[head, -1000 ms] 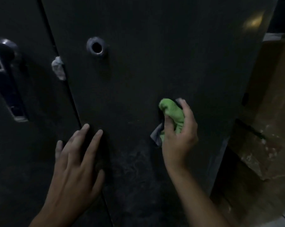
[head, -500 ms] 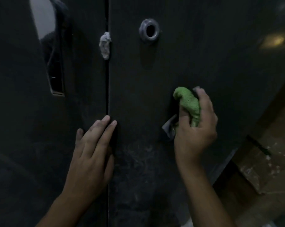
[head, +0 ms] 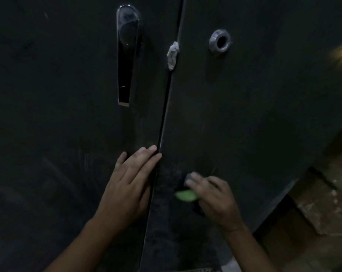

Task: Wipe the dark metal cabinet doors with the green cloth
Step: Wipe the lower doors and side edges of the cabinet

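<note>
The left hand (head: 127, 185) lies flat with straight fingers on the left door (head: 58, 114). At its 3 o'clock, the right hand (head: 213, 195) squeezes the green cloth (head: 185, 195) against the right door (head: 254, 114).

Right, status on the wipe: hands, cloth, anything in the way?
Left hand flat on left door, at the seam. Right hand grips cloth, low on right door. Grey wad higher up, clear of both.
</note>
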The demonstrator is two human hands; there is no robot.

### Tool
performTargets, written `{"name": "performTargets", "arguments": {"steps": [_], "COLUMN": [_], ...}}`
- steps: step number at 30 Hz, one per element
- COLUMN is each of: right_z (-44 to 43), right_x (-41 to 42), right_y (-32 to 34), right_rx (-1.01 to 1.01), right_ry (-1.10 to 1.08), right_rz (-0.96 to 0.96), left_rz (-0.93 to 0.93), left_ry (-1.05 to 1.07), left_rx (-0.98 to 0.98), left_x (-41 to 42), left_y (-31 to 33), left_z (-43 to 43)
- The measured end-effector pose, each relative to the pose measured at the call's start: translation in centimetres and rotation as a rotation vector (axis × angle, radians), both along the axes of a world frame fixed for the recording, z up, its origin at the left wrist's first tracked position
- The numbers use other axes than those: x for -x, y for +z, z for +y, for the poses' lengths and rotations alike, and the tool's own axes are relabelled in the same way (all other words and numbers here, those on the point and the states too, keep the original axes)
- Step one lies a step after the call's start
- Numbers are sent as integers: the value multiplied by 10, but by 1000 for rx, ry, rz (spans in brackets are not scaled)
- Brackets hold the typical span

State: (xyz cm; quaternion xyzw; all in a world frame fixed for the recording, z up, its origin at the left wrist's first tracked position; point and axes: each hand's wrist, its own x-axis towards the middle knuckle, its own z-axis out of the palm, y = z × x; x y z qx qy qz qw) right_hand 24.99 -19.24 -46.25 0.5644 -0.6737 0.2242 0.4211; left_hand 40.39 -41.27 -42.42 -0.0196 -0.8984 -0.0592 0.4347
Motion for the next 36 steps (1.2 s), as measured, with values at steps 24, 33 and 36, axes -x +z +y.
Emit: {"name": "performTargets", "arguments": {"steps": [24, 33, 36], "right_z": [-76, -113, -119], "right_x": [-42, -66, -76], "right_y": [47, 16, 22], "right_rx": [323, 147, 243], "right_ry": [-63, 96, 94], "right_rz": [-104, -42, -162], "left_rz": [122, 215, 199], "left_ry": [65, 94, -45], "left_rx": [-24, -423, -590], "left_x": [-13, -37, -34], "left_y": [-6, -23, -24], "left_z": [-15, 17, 38]}}
